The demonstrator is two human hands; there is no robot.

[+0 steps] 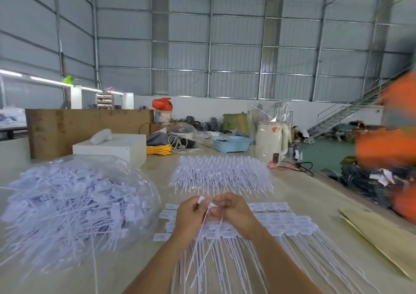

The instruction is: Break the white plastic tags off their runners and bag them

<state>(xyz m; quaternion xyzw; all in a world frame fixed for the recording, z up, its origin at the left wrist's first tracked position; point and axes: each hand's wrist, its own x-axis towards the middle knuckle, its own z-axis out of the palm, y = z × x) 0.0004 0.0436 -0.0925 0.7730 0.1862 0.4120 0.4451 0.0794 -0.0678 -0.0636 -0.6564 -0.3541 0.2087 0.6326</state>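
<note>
Over the desk (304,194), the left hand (189,217) and right hand (234,210) both pinch white tags (208,206) above the spread runners (270,224), seemingly mid-snap, and next the loose pieces likely go left into the clear bag (74,203).

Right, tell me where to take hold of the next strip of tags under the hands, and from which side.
Probably by the flat tag heads, pinched from above: they lie in rows at the far end of the strip, broad and flat, while the thin tails run toward the person and would bend. The left hand and right hand already pinch tags just above that end.
</note>
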